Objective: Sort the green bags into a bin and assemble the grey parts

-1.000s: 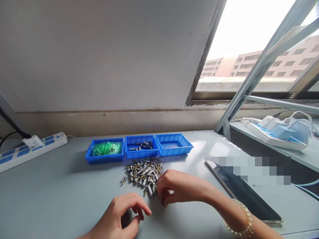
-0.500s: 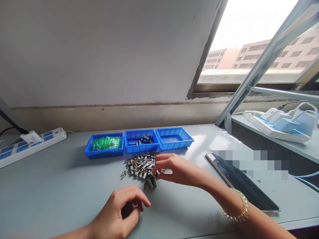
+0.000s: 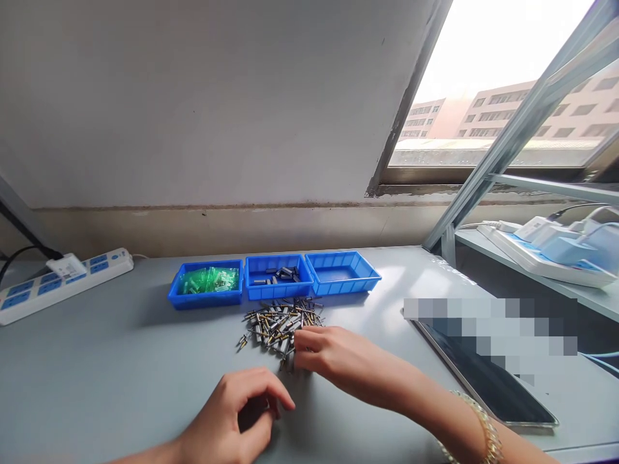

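Note:
A pile of small metal parts (image 3: 278, 327), grey cylinders mixed with thin dark and brass-coloured pins, lies on the grey table. At its near right edge, my right hand (image 3: 324, 351) reaches down with bent fingers drawn together. Its fingertips are hidden, so what they hold cannot be made out. My left hand (image 3: 242, 412) rests on the table in front of the pile, apart from it. Its fingers are curved and the thumb stands off from them, with nothing visible between. Behind the pile, the middle blue bin (image 3: 279, 294) contains several grey cylindrical parts.
The left blue bin (image 3: 206, 301) holds green plastic bags of small parts. Beside the middle bin stands another blue bin (image 3: 343, 287). A dark flat tablet-like device (image 3: 483, 367) lies at right. Power strips (image 3: 111, 261) sit at far left and on the right shelf (image 3: 532, 264).
My right hand has moved down and toward me, from over the pile's right side to its near edge, its fingers drawing closer together. My left hand has stayed almost still.

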Tool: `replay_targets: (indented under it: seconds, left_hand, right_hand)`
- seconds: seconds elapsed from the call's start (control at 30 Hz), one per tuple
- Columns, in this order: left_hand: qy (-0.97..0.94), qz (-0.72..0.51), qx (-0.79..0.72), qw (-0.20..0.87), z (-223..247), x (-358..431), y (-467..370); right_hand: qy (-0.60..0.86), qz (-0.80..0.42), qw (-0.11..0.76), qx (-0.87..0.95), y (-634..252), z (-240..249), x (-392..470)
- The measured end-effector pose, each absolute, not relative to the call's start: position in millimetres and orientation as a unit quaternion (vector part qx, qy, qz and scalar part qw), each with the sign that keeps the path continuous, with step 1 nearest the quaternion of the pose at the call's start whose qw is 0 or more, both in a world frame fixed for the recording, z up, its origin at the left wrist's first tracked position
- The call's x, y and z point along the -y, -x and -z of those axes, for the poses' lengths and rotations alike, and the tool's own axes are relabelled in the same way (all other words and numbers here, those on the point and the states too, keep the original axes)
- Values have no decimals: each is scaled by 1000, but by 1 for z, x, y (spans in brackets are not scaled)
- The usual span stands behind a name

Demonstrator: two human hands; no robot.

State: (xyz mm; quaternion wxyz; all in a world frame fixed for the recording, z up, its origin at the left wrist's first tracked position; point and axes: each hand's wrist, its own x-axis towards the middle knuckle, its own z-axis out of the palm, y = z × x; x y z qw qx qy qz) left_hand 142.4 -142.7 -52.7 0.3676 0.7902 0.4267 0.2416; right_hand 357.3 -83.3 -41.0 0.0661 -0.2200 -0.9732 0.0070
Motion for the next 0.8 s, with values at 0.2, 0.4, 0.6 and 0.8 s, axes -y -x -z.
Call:
replay_targets:
  seconds: [0.2, 0.4, 0.6, 0.8]
  left_hand:
    - [-789, -253, -427, 363, 52, 143, -142]
    - [-779, -258, -428, 378, 51, 144, -142]
    - [-694, -321, -467, 445, 46, 142, -141]
    - [-548, -366, -420, 624, 54, 136, -139]
  right_hand:
    - [219, 48, 37, 974, -356, 42, 84]
    - [197, 22, 93, 976, -356, 47, 77]
    - [256, -265, 293, 882, -358, 43, 71]
    - [253, -381, 400, 794, -341, 45, 88]
